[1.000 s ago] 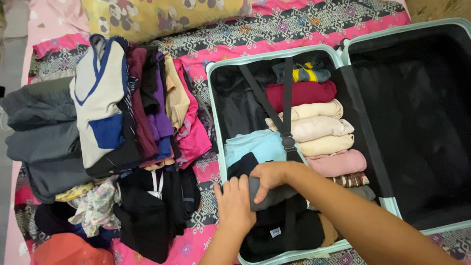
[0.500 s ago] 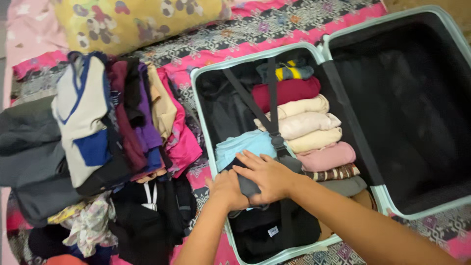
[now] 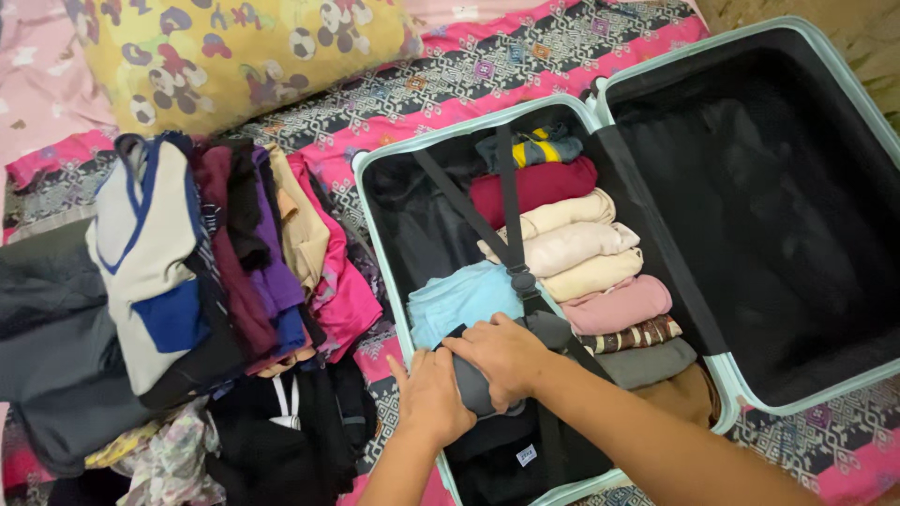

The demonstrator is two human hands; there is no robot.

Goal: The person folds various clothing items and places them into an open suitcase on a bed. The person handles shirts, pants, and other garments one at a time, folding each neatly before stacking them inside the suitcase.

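Observation:
An open mint-green suitcase [image 3: 379, 245] lies on a bed, its left half packed with rolled clothes. My right hand [image 3: 502, 357] presses down on a rolled dark grey garment [image 3: 473, 390] near the case's front left. My left hand [image 3: 429, 398] grips the same roll from its left side, by the case's rim. A light blue folded piece [image 3: 459, 298] lies just beyond the roll. A column of rolled clothes [image 3: 586, 258] in maroon, cream, pink, striped and grey fills the right side. Black straps with a buckle [image 3: 521, 281] cross over them.
The suitcase's lid half [image 3: 769, 206] lies open and black-lined at the right. A leaning stack of folded clothes [image 3: 202, 258] stands to the left, with black garments [image 3: 291, 431] in front of it. A yellow patterned pillow [image 3: 234, 52] rests at the back on the pink patterned sheet [image 3: 487, 66].
Both hands stayed on the dark grey roll, pushing it down into the case beside the light blue piece. The camera view shifted, so everything appears slightly further left and lower.

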